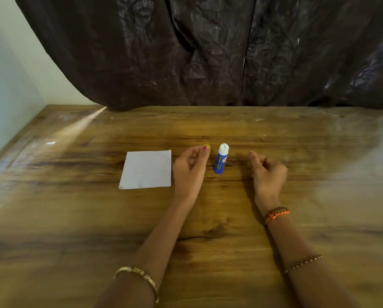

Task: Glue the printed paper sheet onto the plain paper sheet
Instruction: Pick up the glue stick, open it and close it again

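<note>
A white square paper sheet (146,169) lies flat on the wooden table (208,218), left of centre; faint marks show on it, and I cannot tell whether a second sheet lies under it. A blue glue stick (221,158) stands upright with its white tip bare, between my two hands. My left hand (190,167) rests just right of the sheet, its fingertips pinched on a small yellow cap (207,146) beside the stick's top. My right hand (267,171) rests on the table right of the stick, fingers loosely curled, holding nothing and not touching the stick.
A dark brown curtain (208,52) hangs along the table's far edge. A pale wall (5,85) borders the table on the left. Bracelets sit on both my forearms.
</note>
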